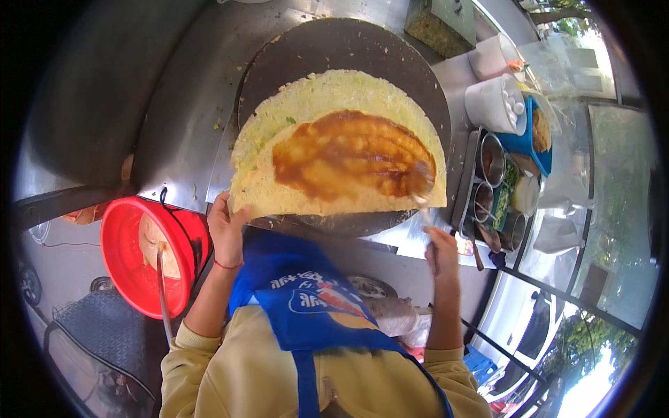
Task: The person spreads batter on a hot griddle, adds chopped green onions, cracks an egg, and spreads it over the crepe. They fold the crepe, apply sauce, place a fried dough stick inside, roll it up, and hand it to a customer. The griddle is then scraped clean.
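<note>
A large thin crepe (334, 91), folded to a half-round with its straight edge toward me, lies on a round dark griddle (334, 42). Brown sauce (345, 151) covers much of its middle and right side. My left hand (228, 230) pinches the crepe's near left corner, thumb on top. In my right hand (442, 251) is the handle of a sauce utensil (422, 201). Its head rests against the sauce at the right; motion blur hides whether it is a brush or a spoon. The straight edge slightly overhangs the griddle at the left.
At my left stands a red bucket (112, 251) of batter with a ladle (163, 292) in it. To the right are a tray (462, 204) of metal sauce pots, chopped greens (503, 204) and a white bucket (486, 104) of eggs. A metal box (439, 26) stands beyond the griddle.
</note>
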Demonstrator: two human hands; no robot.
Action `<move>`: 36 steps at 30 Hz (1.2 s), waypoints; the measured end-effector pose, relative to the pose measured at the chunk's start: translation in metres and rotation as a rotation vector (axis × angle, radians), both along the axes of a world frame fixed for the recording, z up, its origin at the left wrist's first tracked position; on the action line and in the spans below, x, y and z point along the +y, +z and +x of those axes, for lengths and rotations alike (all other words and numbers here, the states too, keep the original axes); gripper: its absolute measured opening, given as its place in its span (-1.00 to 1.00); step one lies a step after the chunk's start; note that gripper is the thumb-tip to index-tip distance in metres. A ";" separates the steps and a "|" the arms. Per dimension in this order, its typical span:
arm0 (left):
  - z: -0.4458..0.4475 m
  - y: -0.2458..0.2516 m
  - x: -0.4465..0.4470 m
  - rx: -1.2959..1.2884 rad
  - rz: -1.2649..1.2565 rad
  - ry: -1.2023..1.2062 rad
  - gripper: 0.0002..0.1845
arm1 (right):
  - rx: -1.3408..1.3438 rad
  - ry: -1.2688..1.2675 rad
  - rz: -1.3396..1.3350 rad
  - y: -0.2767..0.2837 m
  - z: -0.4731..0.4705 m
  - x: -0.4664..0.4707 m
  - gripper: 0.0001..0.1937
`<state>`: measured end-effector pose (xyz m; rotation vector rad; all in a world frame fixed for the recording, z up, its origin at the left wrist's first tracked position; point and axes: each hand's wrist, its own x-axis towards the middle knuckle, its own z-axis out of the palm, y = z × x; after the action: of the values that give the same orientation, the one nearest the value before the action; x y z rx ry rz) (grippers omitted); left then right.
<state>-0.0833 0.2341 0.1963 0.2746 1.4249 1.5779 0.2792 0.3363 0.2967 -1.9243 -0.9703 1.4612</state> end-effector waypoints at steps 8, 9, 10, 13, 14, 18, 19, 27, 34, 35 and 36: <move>-0.006 0.002 0.001 -0.109 0.049 0.065 -0.63 | -0.420 0.654 0.227 0.001 -0.126 -0.046 -0.72; -0.006 0.004 0.002 -0.103 0.053 0.078 -0.63 | -0.391 0.450 0.184 -0.012 -0.083 -0.050 -0.73; -0.005 0.005 0.001 -0.100 0.048 0.086 -0.62 | -0.418 0.260 0.114 -0.007 -0.047 -0.045 -0.74; -0.004 0.006 0.002 -0.071 0.048 0.093 -0.60 | -0.059 -0.120 0.217 -0.020 0.015 0.012 -0.82; -0.002 0.005 0.003 -0.063 0.052 0.094 -0.60 | -0.042 -0.046 0.206 -0.020 0.001 0.036 -0.83; -0.002 -0.002 0.001 0.013 0.100 0.024 -0.54 | 0.034 0.332 0.120 -0.003 -0.151 0.050 -0.83; -0.001 0.002 0.001 0.051 0.089 0.006 -0.53 | -0.048 0.579 0.140 -0.023 -0.172 0.036 -0.79; -0.005 0.002 -0.006 -0.148 -0.014 0.113 -0.48 | 0.062 0.268 0.000 0.004 -0.088 -0.008 -0.82; -0.029 -0.011 0.000 -0.018 -0.012 0.159 -0.57 | -0.017 1.017 0.197 -0.012 -0.151 -0.017 -0.78; -0.036 -0.008 0.003 0.010 -0.117 0.206 -0.58 | -0.062 0.995 0.308 -0.009 -0.129 -0.016 -0.79; -0.045 -0.017 -0.002 0.163 -0.158 0.177 -0.59 | -0.153 0.899 0.242 -0.003 -0.100 -0.009 -0.79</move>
<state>-0.1281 0.2321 0.1790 0.1910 1.7312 1.6021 0.1791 0.3277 0.2941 -1.4780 -2.1539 1.5217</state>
